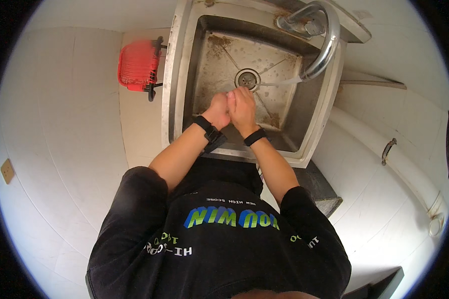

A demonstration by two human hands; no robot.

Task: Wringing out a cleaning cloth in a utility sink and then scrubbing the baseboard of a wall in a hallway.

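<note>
Over a stained stainless steel sink [217, 67], my left hand [219, 110] and my right hand [243, 106] are clasped together just below the drain [248, 79]. Their fingers touch each other, and whether anything lies between the palms is hidden. A thin stream of water [280, 82] runs from the curved chrome faucet [331, 41] towards the drain and passes just beyond my right hand's fingertips. Each wrist wears a black band, and a dark device hangs at the left one.
A red basket-like object [137, 65] with black bars is by the left wall, beside the sink's rim. White pipes [408, 172] run along the right wall. A dark stone block [323, 190] stands near my right elbow. A wall socket [7, 171] is at far left.
</note>
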